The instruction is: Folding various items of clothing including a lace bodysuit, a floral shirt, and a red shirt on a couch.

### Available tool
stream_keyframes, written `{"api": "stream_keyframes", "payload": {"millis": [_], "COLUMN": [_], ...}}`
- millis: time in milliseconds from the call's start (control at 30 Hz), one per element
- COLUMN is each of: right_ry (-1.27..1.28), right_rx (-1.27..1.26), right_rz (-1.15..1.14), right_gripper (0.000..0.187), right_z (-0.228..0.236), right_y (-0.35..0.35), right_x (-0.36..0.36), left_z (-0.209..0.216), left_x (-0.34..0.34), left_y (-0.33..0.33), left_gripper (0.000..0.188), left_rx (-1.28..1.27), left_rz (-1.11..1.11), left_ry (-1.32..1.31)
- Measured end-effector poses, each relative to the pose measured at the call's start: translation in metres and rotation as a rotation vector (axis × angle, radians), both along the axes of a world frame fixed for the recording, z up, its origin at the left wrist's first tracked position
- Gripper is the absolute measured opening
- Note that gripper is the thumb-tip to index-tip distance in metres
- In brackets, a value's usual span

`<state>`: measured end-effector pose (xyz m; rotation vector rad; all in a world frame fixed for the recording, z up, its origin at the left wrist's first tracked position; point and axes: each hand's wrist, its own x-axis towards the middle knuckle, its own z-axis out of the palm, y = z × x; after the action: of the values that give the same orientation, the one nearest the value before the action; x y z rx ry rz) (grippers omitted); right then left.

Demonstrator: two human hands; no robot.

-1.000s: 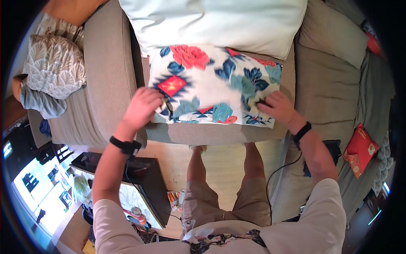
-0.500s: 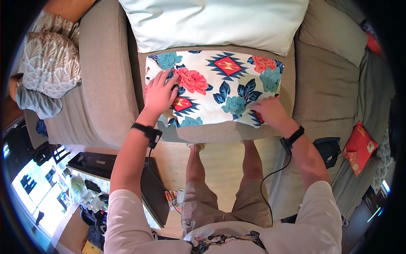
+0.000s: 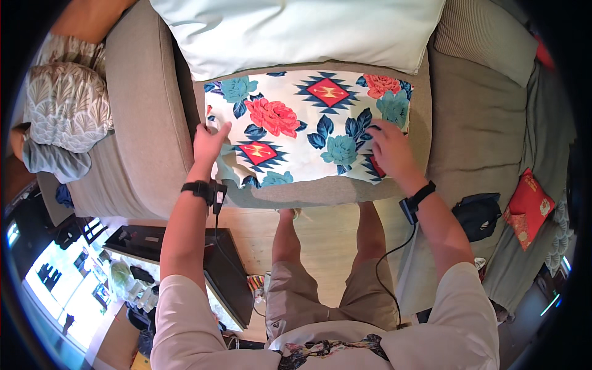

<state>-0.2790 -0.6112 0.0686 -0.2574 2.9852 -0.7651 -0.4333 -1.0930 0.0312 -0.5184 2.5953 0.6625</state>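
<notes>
A white cloth with red and teal flowers and dark blue leaves (image 3: 302, 132) lies spread as a rectangle over the beige sofa seat (image 3: 290, 196). At its left edge is my left hand (image 3: 208, 145), thumb on top and fingers at the edge, partly hidden; it appears to grip the cloth there. Near that hand the lower left corner is creased and lifted a little. My right hand (image 3: 393, 151) rests on the cloth's right side, fingers spread and slightly bent, with nothing held.
Behind the cloth leans a large white cushion (image 3: 302, 37). A thick beige armrest (image 3: 148, 111) stands at the left, and a striped cushion (image 3: 487, 43) sits at the upper right. On the right lie a dark blue item (image 3: 478, 216) and a red patterned cushion (image 3: 529, 206). A dark-edged low table (image 3: 228, 277) stands lower left.
My left hand has slid left from the cloth's top to its left edge. My right hand has moved slightly up the cloth, its fingers now more spread.
</notes>
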Motion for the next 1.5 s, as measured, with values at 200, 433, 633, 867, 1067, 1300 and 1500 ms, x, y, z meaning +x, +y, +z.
{"api": "stream_keyframes", "payload": {"millis": [200,433,633,867,1067,1300,1500], "right_ry": [-0.036,-0.69,-0.851,-0.747,-0.393,-0.413,-0.047], "right_rx": [-0.262,-1.428,-1.656,-2.018,-1.256,-1.228,-0.246], "right_rz": [0.126,-0.205,-0.806,-1.085,-0.77,-1.022,-0.953], "right_gripper": [0.029,0.062,0.072,0.06,0.033,0.026,0.065], "right_z": [0.018,0.039,0.016,-0.016,0.023,0.015,-0.032], "right_y": [-0.039,-0.085,-0.033,-0.004,-0.013,-0.002,0.011], "right_x": [0.009,0.009,0.033,0.07,0.07,0.113,0.117], "left_z": [0.037,0.146,0.146,0.033,-0.002,0.01,0.009], "left_x": [0.019,0.036,0.009,0.028,0.086,0.105,0.127], "left_y": [0.01,0.179,0.318,0.277,0.219,0.245,0.235], "left_gripper": [0.049,0.071,0.071,0.039,0.054,0.073,0.049], "left_rx": [0.554,1.072,0.796,0.106,0.3,0.269,0.498], "left_rz": [0.125,-0.004,-0.702,-0.586,0.019,-0.124,0.104], "left_ry": [-0.152,-0.211,-0.411,0.532,0.17,-0.018,-0.204]}}
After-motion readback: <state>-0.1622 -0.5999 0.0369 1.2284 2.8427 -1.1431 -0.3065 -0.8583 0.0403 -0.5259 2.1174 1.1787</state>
